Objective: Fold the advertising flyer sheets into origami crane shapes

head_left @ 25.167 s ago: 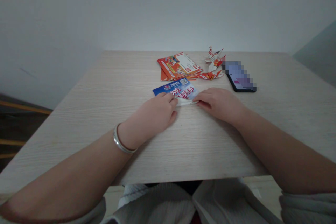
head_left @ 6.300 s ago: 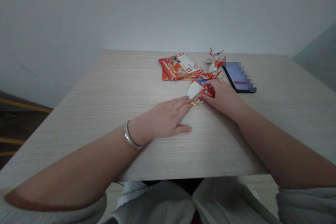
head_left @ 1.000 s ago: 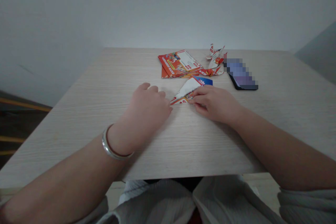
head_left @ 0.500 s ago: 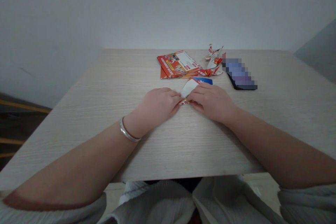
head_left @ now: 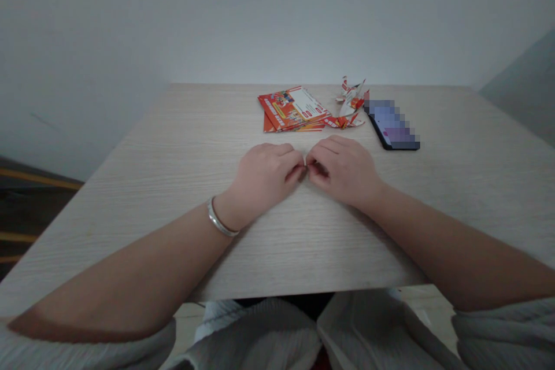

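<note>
My left hand (head_left: 271, 173) and my right hand (head_left: 344, 167) meet over the middle of the table, both closed in a pinch. Their fingertips nearly touch. The small printed paper seen between them half a second ago is now almost wholly hidden behind the fingers; at most a thin edge shows where the tips meet. Beyond the hands lies a stack of red and white printed cards (head_left: 295, 108). Beside it are folded paper pieces (head_left: 352, 101) in red and white, with pointed ends.
A dark phone (head_left: 392, 127) with a blurred screen lies to the right of the folded pieces. The pale wood-grain table (head_left: 173, 144) reaches back to a plain wall (head_left: 277, 17). Its front edge runs close to my body. A silver bracelet (head_left: 219, 219) circles my left wrist.
The white, blue and red paper showing between my hands has gone out of sight behind the fingers. My fingertips have come closer together, with the right hand shifting slightly left.
</note>
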The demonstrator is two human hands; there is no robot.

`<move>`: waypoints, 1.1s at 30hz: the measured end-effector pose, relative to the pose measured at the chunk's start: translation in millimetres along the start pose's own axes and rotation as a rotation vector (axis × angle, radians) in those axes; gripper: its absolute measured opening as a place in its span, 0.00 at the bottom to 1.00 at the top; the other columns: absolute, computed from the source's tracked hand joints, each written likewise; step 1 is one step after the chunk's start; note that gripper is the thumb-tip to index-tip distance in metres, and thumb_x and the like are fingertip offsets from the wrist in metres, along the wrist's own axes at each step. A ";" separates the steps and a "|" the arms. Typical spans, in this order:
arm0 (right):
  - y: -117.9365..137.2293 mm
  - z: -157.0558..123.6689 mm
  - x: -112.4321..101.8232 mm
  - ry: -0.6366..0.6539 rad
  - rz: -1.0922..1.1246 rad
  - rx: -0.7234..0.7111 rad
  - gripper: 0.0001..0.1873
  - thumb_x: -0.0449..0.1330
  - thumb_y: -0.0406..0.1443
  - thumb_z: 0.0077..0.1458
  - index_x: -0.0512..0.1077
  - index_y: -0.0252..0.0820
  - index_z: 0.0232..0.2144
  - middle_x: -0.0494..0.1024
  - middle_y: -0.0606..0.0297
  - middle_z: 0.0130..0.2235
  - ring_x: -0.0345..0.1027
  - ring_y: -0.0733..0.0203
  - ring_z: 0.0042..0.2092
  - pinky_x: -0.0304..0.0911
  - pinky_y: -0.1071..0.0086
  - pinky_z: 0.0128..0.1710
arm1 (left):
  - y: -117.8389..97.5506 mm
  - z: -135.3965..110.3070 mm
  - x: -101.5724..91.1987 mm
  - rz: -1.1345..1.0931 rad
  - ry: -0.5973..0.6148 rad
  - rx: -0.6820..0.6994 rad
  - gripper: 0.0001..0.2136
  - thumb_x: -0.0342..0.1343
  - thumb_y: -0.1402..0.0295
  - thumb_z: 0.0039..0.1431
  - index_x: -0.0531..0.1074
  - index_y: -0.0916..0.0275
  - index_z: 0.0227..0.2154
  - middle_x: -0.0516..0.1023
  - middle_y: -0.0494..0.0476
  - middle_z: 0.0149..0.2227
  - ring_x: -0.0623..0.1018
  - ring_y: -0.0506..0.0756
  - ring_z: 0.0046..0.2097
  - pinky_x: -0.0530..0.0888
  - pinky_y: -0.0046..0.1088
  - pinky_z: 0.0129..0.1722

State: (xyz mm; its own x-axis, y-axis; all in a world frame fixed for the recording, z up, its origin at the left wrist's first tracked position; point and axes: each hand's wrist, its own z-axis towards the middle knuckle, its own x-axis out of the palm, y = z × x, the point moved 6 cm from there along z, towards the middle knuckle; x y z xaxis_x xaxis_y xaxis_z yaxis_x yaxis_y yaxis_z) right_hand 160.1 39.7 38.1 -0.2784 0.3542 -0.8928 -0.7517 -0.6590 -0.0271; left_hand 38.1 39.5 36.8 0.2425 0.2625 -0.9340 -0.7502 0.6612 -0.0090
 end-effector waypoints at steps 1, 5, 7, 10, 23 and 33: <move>0.4 -0.1 -0.7 0.000 0.007 0.006 0.07 0.56 0.32 0.59 0.74 0.42 0.31 0.79 0.59 0.34 0.69 0.53 0.39 0.57 0.61 0.39 | -0.8 0.4 -0.7 0.006 -0.006 0.021 0.12 0.51 0.67 0.67 0.78 0.63 0.33 0.81 0.59 0.33 0.79 0.58 0.36 0.72 0.37 0.38; -1.3 -1.8 -3.4 0.018 0.015 0.017 0.08 0.56 0.32 0.59 0.75 0.42 0.31 0.79 0.59 0.33 0.68 0.54 0.37 0.57 0.62 0.37 | -2.8 2.1 -4.0 0.027 0.004 0.068 0.12 0.50 0.68 0.67 0.77 0.63 0.31 0.81 0.58 0.33 0.79 0.58 0.38 0.72 0.38 0.41; -4.6 -3.9 -7.2 -0.005 0.008 0.015 0.08 0.56 0.32 0.58 0.75 0.42 0.31 0.79 0.59 0.33 0.68 0.54 0.37 0.57 0.62 0.38 | -2.6 2.4 -6.5 0.024 0.015 0.066 0.12 0.50 0.69 0.66 0.76 0.63 0.30 0.81 0.58 0.33 0.78 0.58 0.37 0.72 0.37 0.41; -11.9 -8.1 -13.3 -0.053 0.003 0.014 0.07 0.56 0.31 0.57 0.75 0.43 0.30 0.80 0.59 0.33 0.69 0.52 0.39 0.59 0.61 0.41 | 0.7 1.5 -9.9 0.013 0.030 0.030 0.12 0.50 0.69 0.65 0.76 0.63 0.30 0.80 0.58 0.32 0.78 0.57 0.36 0.71 0.35 0.37; -51.1 -14.4 -24.6 -0.045 0.079 0.090 0.05 0.57 0.32 0.55 0.73 0.46 0.30 0.81 0.60 0.35 0.72 0.50 0.41 0.63 0.57 0.47 | 21.4 -1.1 -15.7 0.006 -0.002 -0.101 0.09 0.52 0.71 0.63 0.76 0.62 0.31 0.81 0.58 0.34 0.78 0.57 0.36 0.70 0.33 0.34; -74.0 -23.8 -21.0 -0.117 0.149 0.238 0.06 0.58 0.32 0.57 0.72 0.49 0.30 0.80 0.60 0.36 0.73 0.47 0.42 0.66 0.55 0.43 | 32.5 -1.8 -15.4 0.036 0.020 -0.157 0.10 0.49 0.69 0.65 0.75 0.62 0.32 0.80 0.59 0.36 0.77 0.58 0.38 0.69 0.32 0.34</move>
State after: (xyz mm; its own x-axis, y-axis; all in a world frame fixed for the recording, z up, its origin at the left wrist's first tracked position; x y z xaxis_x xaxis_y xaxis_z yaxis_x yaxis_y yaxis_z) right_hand 235.8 65.2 48.2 -0.4528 0.3488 -0.8205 -0.8124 -0.5406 0.2185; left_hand 8.9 55.6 50.3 0.2024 0.2694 -0.9415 -0.8456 0.5330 -0.0293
